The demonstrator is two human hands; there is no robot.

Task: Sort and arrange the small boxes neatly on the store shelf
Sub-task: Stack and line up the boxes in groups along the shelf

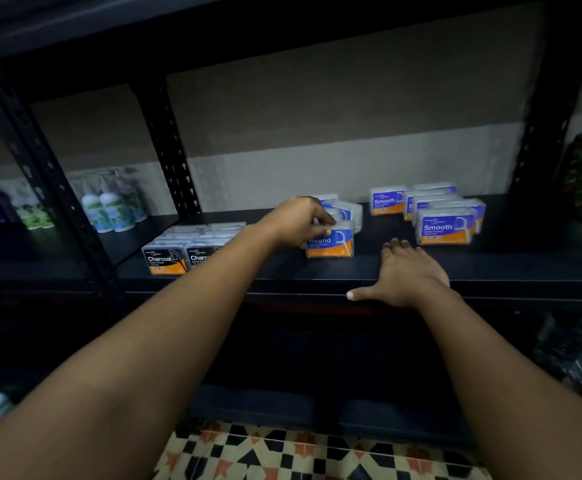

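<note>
Left hand [300,221] reaches onto the dark shelf [352,268], fingers curled over the top of the front "Round" box [331,243], gripping its upper edge; the box stands upright, label facing the camera. Directly behind it, toward 12 o'clock, sit more blue Round boxes [346,209], some tilted, exact count unclear because the hand covers part of them. Right hand [405,275] lies flat on the shelf's front edge at 4 o'clock from the Round box, fingers straight and spread, thumb out along the front lip, holding nothing. Smooth boxes [445,228] are grouped at 2 o'clock from the right hand: a row running front to back with the front label readable, plus 1 Smooth box [386,201] standing apart at the back, just left of that row. Charcoal boxes [165,259] sit at 8 o'clock from the left hand, 2 black-label fronts visible side by side with clear cases lined up behind them; the left forearm crosses in front of the right one. In the next bay at 9 o'clock, past the perforated upright [173,150], stand pump bottles [109,206], blurred. Patterned floor tiles [282,452] show at 6 o'clock below the shelving.
</note>
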